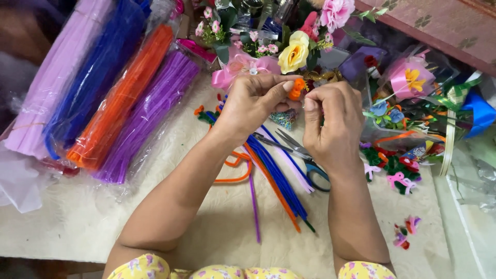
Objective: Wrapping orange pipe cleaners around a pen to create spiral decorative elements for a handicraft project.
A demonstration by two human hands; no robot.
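Note:
My left hand (256, 101) and my right hand (333, 121) meet above the table. Between their fingertips they pinch a small orange pipe-cleaner piece (296, 89), twisted into a little knot. Beneath the hands lie loose pipe cleaners (276, 178) in blue, orange, purple and lilac, fanned out on the cream cloth. Blue-handled scissors (305, 157) lie shut under my right wrist. A small multicoloured sparkly ball (283, 119) sits just below my left hand.
Plastic bags of pipe cleaners lie at the left: lilac (57, 77), blue (98, 72), orange (121, 98), purple (152, 111). Artificial flowers (294, 51) and wrapped bouquets (413, 82) crowd the back. Small finished flowers and bows (398, 173) lie at the right.

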